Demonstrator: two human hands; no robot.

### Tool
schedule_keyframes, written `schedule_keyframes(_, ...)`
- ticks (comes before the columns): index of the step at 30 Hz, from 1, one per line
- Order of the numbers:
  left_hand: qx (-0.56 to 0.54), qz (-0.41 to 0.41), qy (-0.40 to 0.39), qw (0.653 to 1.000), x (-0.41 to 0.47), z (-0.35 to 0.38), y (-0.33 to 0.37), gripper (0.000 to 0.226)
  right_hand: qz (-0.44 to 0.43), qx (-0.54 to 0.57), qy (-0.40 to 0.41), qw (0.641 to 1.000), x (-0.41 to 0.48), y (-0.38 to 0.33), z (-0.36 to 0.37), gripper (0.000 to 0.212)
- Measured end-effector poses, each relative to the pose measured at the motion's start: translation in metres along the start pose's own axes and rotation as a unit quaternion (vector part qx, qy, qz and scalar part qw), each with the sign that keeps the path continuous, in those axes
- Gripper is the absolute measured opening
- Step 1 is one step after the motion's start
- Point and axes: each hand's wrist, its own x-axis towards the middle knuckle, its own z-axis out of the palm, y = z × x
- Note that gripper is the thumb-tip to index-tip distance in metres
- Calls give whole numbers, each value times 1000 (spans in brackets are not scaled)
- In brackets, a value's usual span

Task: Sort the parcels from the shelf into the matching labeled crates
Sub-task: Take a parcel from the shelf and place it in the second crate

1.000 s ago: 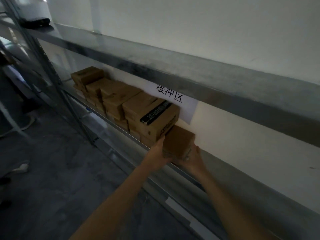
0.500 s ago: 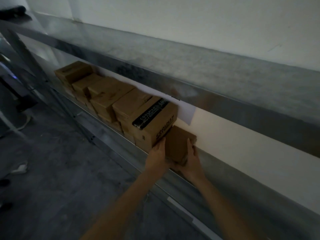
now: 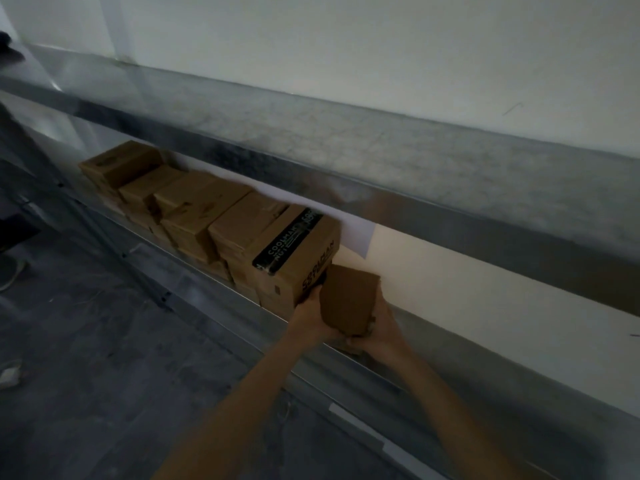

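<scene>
Left hand (image 3: 311, 315) and right hand (image 3: 381, 323) grip small parcel (image 3: 348, 299) (2 sides)

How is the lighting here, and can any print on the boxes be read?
Head view: dim overall, the floor in deep shadow, the wall brightest. Head view: print on the taped box reads COOLMAN, slightly soft; the small parcel is dark, no print legible.

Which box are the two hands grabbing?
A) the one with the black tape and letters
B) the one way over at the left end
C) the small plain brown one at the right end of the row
C: the left hand and right hand both grip the small plain box, just right of the black-taped box.
</scene>
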Motion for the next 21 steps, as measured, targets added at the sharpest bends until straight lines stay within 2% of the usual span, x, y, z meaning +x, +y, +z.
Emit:
schedule_keyframes(5, -35, 14, -16, 999, -9, -10, 5, 113, -5, 40, 25, 999, -16, -30, -4, 148)
schedule_keyframes(7, -55, 23, -29, 998, -13, -15, 7, 116, 19, 80, 20, 996, -20, -38, -8, 137)
schedule_keyframes(9, -76, 36, -46, 995, -17, -21, 9, 118, 2, 56, 26, 998, -37, -49, -15, 118)
schedule_keyframes(10, -91, 39, -58, 993, -20, -26, 11, 117, -15, 33, 38, 999, -48, -59, -17, 119)
schedule_keyframes(12, -133, 40, -84, 987, -26, -34, 15, 102, -37, 20, 74, 996, -65, -67, -21, 129)
schedule_keyframes(15, -194, 40, -115, 973, -39, -45, 21, 76, -31, 6, 133, 991, -98, -87, -23, 123)
schedule_keyframes(17, -207, 57, -138, 967, -50, -49, 29, 66, -28, 20, 179, 983, -118, -99, -24, 118)
schedule_keyframes(18, -211, 69, -149, 964, -57, -49, 35, 66, -33, 36, 203, 978, -129, -105, -26, 114)
schedule_keyframes(21, -232, 93, -180, 951, -78, -43, 55, 87, -30, 79, 275, 958, -163, -116, -31, 102)
